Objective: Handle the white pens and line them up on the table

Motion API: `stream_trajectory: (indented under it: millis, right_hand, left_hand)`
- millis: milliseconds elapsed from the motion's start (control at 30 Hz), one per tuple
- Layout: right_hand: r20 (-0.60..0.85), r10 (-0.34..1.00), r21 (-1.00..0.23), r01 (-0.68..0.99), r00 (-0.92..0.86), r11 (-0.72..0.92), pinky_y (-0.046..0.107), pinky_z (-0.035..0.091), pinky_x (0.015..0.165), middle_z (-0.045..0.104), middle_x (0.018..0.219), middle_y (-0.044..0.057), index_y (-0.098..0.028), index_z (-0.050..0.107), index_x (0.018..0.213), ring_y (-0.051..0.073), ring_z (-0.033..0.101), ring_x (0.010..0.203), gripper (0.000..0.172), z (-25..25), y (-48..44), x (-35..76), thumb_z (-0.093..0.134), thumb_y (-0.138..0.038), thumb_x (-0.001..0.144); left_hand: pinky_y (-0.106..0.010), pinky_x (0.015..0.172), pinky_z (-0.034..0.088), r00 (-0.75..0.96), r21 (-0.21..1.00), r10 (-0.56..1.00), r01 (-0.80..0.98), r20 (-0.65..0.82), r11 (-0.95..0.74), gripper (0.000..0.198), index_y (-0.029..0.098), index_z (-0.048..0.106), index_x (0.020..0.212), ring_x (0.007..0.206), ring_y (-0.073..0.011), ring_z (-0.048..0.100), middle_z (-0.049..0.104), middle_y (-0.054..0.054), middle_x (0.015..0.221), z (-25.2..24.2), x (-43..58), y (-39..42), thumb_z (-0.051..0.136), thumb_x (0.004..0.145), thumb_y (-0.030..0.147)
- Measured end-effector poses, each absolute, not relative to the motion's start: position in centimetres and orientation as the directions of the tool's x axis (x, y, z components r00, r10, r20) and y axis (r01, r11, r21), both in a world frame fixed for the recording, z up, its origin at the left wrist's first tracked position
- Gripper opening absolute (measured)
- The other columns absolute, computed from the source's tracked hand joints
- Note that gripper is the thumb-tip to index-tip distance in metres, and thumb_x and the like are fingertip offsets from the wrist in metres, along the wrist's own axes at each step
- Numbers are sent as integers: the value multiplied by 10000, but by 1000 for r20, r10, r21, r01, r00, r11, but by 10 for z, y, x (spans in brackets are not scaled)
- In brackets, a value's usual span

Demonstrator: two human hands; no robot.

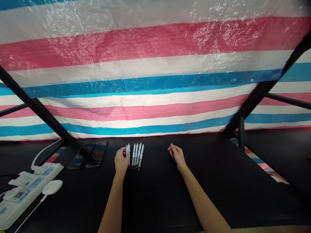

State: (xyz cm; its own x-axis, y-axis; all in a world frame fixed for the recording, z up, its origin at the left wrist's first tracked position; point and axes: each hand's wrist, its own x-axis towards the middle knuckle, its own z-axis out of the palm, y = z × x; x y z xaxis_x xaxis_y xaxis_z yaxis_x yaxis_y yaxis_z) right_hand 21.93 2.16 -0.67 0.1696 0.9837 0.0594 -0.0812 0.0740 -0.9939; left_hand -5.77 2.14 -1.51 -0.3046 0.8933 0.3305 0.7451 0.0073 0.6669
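Several white pens [138, 156] lie side by side on the black table [150, 200], lengthwise away from me. At the left end of this row, my left hand [121, 161] has its thumb and fingers closed around white pens [128, 152]; the fingers partly cover them. My right hand [178, 155] rests apart from the pens, to their right, with its fingers curled together and nothing visible in them.
Two dark phones [81, 156] [97, 154] lie left of my left hand. A white power strip [31, 191] with plugs, cables and a round white charger [52, 187] occupies the left side. Black frame bars [250, 100] and a striped sheet [145, 64] stand behind.
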Motion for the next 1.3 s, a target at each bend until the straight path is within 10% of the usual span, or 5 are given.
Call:
stream_trajectory:
  millis: [1300]
  right_hand:
    - [181,979,-924,356,89,138,253,307,486,470,476,-8,-199,568,565,144,456,472,478,-19,24,214,407,-562,831]
  left_hand:
    - [-289,652,562,-8,869,969,445,246,-217,222,178,597,926,838,-187,643,595,-75,958,-19,2,11,561,737,288]
